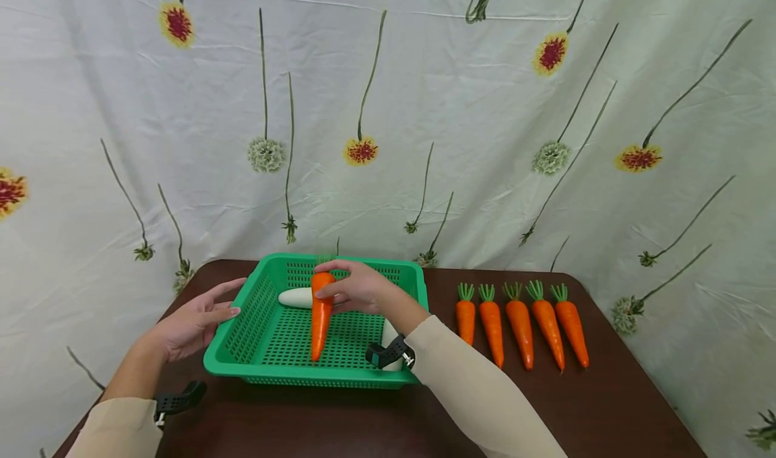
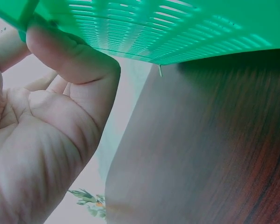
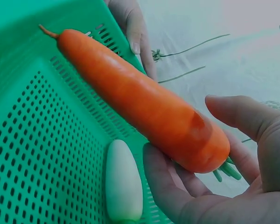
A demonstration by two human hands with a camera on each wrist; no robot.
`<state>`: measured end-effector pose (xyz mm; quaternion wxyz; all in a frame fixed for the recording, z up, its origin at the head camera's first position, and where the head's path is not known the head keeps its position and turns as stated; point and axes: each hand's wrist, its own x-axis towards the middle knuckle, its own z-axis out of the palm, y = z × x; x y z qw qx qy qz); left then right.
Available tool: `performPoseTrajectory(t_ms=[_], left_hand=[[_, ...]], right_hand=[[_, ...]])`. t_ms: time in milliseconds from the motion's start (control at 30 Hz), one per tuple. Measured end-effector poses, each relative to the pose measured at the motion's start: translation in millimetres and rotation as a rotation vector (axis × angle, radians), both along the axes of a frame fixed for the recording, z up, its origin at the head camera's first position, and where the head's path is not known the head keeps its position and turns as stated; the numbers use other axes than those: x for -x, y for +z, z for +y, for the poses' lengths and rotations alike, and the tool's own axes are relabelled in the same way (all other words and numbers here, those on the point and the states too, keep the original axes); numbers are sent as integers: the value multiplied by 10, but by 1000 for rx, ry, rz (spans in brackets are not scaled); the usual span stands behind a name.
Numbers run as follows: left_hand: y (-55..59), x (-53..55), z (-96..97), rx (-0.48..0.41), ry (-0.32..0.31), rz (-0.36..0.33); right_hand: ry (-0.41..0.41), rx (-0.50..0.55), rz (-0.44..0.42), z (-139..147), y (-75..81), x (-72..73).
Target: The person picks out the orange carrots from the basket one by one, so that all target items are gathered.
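My right hand point(image 1: 358, 288) holds an orange carrot point(image 1: 321, 323) near its leafy top, above the inside of a green plastic basket point(image 1: 291, 376). In the right wrist view the carrot point(image 3: 144, 102) lies across the fingers, its thin tip pointing away from the palm. My left hand point(image 1: 189, 323) is at the basket's left rim, its thumb touching the edge and its fingers fairly straight. Inside the basket a white radish point(image 1: 295, 298) lies toward the back, partly behind the carrot. Another white radish point(image 1: 391, 333) lies at the right, partly covered by my right forearm.
Several carrots point(image 1: 519, 330) lie in a row on the dark brown table point(image 1: 564, 411), right of the basket. My right sleeve hides part of the nearest one. A pale flower-patterned cloth point(image 1: 473, 108) hangs behind the table.
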<state>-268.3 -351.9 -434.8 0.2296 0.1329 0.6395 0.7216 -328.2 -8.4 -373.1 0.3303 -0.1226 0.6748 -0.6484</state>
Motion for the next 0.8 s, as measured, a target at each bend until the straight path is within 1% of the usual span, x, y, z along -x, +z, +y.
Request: performPoseTrajectory(t_ms=[300, 467, 633, 800], left_hand=[[0, 2, -8, 2, -9, 7], [-2, 1, -5, -4, -8, 1], [3, -4, -7, -11, -11, -1], [7, -1, -1, -6, -8, 1]], right_hand=[[-49, 64, 74, 270, 18, -36], [-86, 79, 107, 436, 31, -71], [-126, 124, 115, 581, 18, -109], [-147, 173, 118, 705, -16, -150]])
